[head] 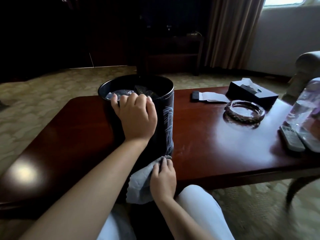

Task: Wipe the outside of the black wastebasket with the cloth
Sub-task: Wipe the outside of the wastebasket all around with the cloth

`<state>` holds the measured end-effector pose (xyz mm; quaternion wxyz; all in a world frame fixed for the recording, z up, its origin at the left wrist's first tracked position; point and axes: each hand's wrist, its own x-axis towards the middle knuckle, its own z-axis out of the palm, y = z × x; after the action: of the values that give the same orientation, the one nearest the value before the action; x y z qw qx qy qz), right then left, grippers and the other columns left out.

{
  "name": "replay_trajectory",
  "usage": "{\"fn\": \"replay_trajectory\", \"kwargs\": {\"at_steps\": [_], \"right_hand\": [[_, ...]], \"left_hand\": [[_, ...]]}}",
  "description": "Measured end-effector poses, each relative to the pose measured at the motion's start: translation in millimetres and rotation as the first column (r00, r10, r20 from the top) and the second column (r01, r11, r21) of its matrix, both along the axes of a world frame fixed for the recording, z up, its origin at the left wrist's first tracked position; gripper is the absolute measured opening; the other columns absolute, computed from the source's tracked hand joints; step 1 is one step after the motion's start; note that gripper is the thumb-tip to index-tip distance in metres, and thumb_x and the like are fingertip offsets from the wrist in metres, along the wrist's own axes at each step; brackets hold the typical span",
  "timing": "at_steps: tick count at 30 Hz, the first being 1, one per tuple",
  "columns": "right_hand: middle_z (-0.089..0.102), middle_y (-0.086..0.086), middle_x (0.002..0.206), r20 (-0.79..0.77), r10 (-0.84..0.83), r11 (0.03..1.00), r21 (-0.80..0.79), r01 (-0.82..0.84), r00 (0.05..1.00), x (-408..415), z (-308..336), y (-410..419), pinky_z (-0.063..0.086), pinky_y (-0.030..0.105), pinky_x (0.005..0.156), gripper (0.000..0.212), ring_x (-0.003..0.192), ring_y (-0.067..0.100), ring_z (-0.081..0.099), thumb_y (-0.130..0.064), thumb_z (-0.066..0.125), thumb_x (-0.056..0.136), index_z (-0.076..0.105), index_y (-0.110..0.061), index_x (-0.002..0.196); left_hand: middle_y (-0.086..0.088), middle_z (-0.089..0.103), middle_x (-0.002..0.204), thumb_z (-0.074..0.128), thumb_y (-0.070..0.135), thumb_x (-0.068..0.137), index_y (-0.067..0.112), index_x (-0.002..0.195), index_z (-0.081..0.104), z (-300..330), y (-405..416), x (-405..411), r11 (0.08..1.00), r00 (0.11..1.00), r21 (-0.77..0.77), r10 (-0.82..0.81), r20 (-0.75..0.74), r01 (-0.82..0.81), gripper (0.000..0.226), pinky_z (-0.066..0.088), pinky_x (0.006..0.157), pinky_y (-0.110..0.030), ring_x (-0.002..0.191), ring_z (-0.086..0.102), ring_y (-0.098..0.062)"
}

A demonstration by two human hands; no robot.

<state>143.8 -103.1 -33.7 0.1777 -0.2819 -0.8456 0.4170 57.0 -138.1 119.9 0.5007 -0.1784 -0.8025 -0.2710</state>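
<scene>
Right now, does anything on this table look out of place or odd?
Yes: the black wastebasket, with trash inside, stands on the polished coffee table rather than the floor. Nothing looks spilled or damaged.

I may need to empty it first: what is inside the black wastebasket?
Inside the round black wastebasket, crumpled clear plastic and something dark show near the rim. The left hand gripping the rim and the wall hide everything deeper.

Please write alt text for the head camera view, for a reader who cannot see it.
A person's left hand grips the rim of a black wastebasket on a dark wooden table, while the right hand presses a grey cloth against its lower side.
</scene>
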Motion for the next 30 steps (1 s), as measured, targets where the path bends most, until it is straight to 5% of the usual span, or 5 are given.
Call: {"fn": "replay_trajectory", "kwargs": {"at_steps": [4,17,23,30], "right_hand": [[0.010,0.003,0.158,0.104,0.048,0.999,-0.031,-0.045,0.993,-5,3,-7,0.002,0.019,0.113,0.052,0.144,0.013,0.008,-0.025,0.028,0.101,0.017,-0.010,0.149],[0.040,-0.001,0.142,0.092,0.085,0.996,0.026,-0.088,0.992,-18,5,44,0.022,0.026,0.108,0.041,0.133,0.020,0.030,-0.020,0.040,0.092,0.046,-0.016,0.132],[0.028,-0.003,0.150,0.166,0.084,0.958,0.259,-0.125,0.983,3,-7,15,0.011,0.023,0.113,0.055,0.138,0.015,0.019,-0.030,0.030,0.092,0.029,-0.020,0.146],[0.026,-0.002,0.152,0.252,0.060,0.955,0.268,-0.129,0.966,-14,2,38,0.018,0.028,0.111,0.053,0.137,0.018,0.023,-0.027,0.033,0.095,0.026,-0.018,0.147]], "left_hand": [[0.000,0.052,0.059,0.045,0.023,0.090,0.019,0.059,0.040,2,-9,-6,0.997,0.996,-0.024,-0.075,-0.056,0.074,0.031,0.025,0.089,-0.037,0.067,0.050,-0.026],[0.001,0.050,0.056,0.047,0.026,0.087,0.021,0.058,0.038,3,-9,-7,0.997,0.993,-0.013,-0.077,-0.089,0.076,0.031,0.026,0.079,-0.037,0.063,0.050,-0.025],[0.002,0.049,0.054,0.046,0.026,0.087,0.022,0.058,0.035,2,-7,-10,0.998,0.992,0.012,-0.067,-0.108,0.068,0.031,0.026,0.078,-0.037,0.062,0.049,-0.024],[0.002,0.049,0.053,0.047,0.025,0.086,0.023,0.057,0.033,4,-7,-9,0.997,0.993,0.020,-0.067,-0.099,0.069,0.032,0.025,0.077,-0.036,0.062,0.049,-0.024]]}}
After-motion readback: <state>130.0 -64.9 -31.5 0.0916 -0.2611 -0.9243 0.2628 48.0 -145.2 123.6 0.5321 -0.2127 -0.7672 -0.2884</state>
